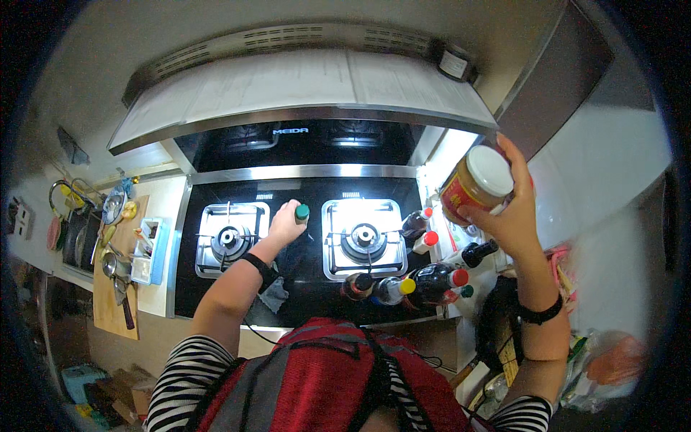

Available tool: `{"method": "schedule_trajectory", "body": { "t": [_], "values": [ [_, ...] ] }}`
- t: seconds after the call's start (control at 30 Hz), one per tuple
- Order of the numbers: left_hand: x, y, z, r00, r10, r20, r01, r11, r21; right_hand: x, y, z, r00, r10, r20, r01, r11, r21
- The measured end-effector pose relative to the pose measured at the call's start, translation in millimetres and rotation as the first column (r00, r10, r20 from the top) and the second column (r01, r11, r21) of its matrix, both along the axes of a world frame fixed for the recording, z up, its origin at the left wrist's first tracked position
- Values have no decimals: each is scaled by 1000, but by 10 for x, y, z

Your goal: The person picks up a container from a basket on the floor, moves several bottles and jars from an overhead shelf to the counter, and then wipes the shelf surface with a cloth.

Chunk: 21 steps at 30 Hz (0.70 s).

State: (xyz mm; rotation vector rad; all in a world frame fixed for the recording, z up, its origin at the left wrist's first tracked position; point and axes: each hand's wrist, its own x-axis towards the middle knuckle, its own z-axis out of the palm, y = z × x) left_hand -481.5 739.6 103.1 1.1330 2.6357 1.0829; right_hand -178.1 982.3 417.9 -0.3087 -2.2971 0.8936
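My right hand [510, 213] grips a large jar [469, 186] with a white lid and a red label, held up over the right end of the counter. Between the two burners of the black gas cooktop [307, 259], my left hand [286, 224] is closed around a small container with a green cap [302, 212]; its body is mostly hidden by my fingers. Several bottles stand at the cooktop's right side, among them one with a yellow cap [394, 290], a dark one with a red cap [434, 281] and a small one with a red cap [425, 242].
The range hood [302, 81] overhangs the back of the cooktop. A grey cloth [274, 296] lies near the front edge. To the left are a blue basket [156, 254], a wooden cutting board [116, 308] with utensils, and a dish rack. A black wok [494, 318] is at the right.
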Motion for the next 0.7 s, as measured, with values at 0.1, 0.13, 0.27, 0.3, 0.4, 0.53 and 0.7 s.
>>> {"method": "schedule_trajectory", "body": {
  "t": [0.1, 0.13, 0.27, 0.3, 0.4, 0.53, 0.7],
  "values": [
    [-28, -154, -185, 999, 29, 22, -30, 1000, 8, -180, -355, -46, 999, 10, -43, -14, 997, -82],
    [-36, -189, -225, 998, 48, 35, -49, 999, 23, -256, -485, -48, 999, 11, -38, -14, 997, -77],
    [-84, -410, -253, 990, 37, 134, -41, 999, 31, -615, -996, -208, 996, 36, -82, -47, 990, -132],
    [-78, -473, -236, 994, 15, 109, -27, 994, 110, -708, -1153, -239, 998, 30, -63, -36, 995, -97],
    [-84, -677, -56, 996, -18, 89, -4, 970, 241, -966, -1630, -459, 994, 28, -106, -51, 974, -221],
    [-87, -960, 154, 982, -17, 188, -37, 959, 282, -1280, -1966, -1009, 991, -16, -133, 13, 1000, -18],
    [-85, -1344, 190, 925, -63, 374, -86, 926, 369, -1609, -2172, -1737, 986, -149, 77, 152, 988, -27]
  ]
}}
